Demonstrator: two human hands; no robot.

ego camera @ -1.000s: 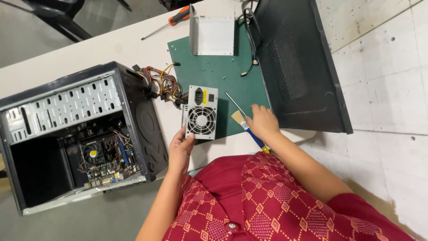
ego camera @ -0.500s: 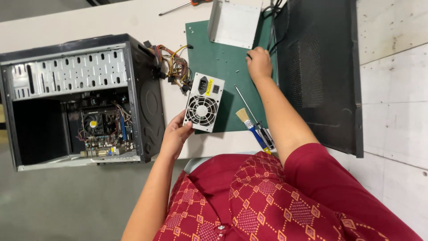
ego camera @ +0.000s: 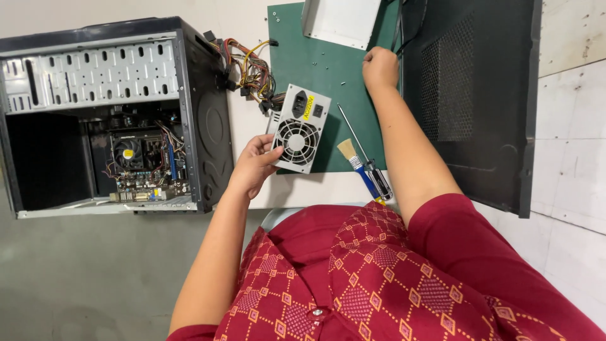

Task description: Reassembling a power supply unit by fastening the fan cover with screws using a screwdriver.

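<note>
The left hand [ego camera: 254, 165] pinches the grey power box [ego camera: 298, 128] at the green mat's [ego camera: 315, 69] near edge. The right hand [ego camera: 380, 66] is a closed fist on the mat; whether it holds anything is hidden.

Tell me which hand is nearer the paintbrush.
Left. The left hand holds the power supply, just left of the paintbrush. The right hand is fisted on the green mat, farther up.

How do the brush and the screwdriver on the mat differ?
The brush has a pale bristle head and blue handle; the screwdriver has a thin metal shaft and dark handle. The brush is shorter, the screwdriver reaches further up the green mat. Both lie side by side, untouched by either hand.
</note>
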